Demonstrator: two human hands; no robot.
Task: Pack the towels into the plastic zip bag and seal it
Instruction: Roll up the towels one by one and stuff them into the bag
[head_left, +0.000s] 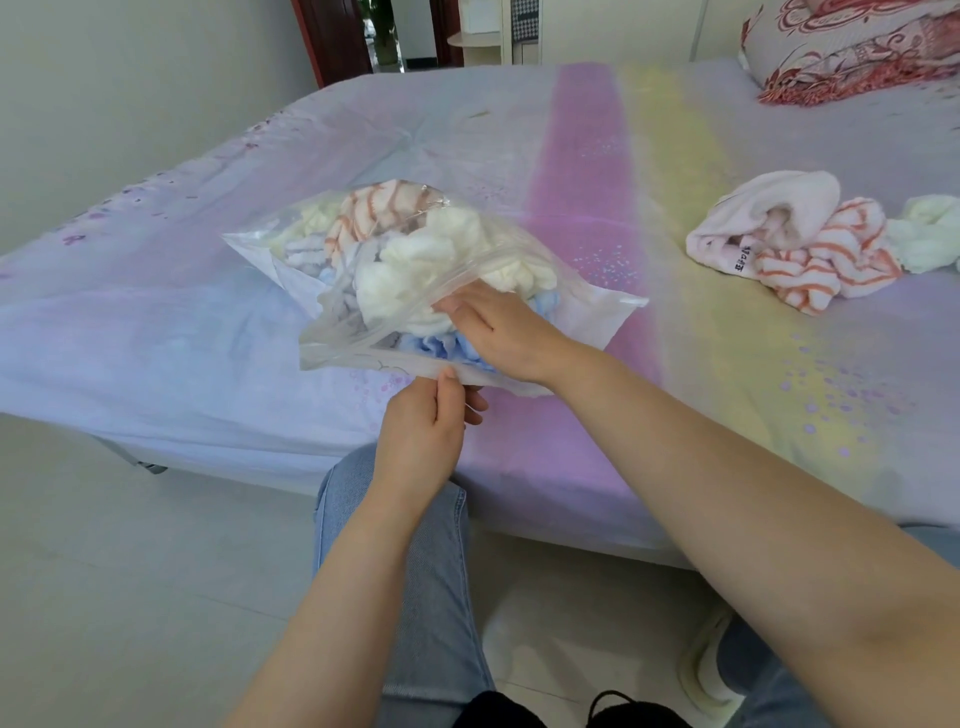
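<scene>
A clear plastic zip bag (332, 306) lies on the bed, its mouth open toward me and stuffed with several towels: white, blue, pale yellow and one with orange stripes. My left hand (423, 434) pinches the near lip of the bag's mouth. My right hand (493, 332) reaches into the mouth, fingers pressed against a white towel (395, 291) above a blue towel (441, 347). To the right on the bed lies a loose pile: a white-pink towel (763, 213), an orange-striped towel (826, 260) and a pale green towel (930, 234).
The bed (597, 171) has a pastel sheet with purple, pink and yellow bands. A red-patterned pillow (852, 47) sits at the far right corner. My knees in jeans (431, 571) are against the bed's near edge, above a tiled floor (130, 571).
</scene>
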